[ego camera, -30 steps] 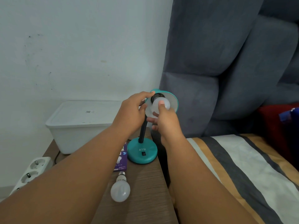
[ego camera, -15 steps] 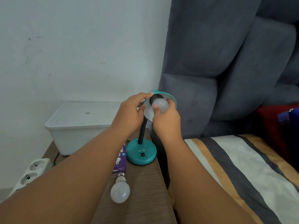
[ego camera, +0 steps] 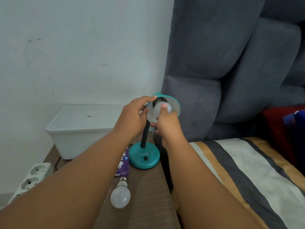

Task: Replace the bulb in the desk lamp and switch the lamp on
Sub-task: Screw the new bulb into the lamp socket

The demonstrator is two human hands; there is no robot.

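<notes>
Wooden bench, lower centre: spare bulb, teal lamp. Shade is gripped by left hand; socketed bulb is pinched by right hand. White wall behind.

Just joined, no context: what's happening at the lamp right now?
A person is fitting a bulb into a teal desk lamp on a wooden bedside table. The left hand steadies the lamp shade by its rim, while the right hand grips a white bulb at the socket. A second white bulb lies loose on the table beside a purple bulb box. The lamp is unlit.
</notes>
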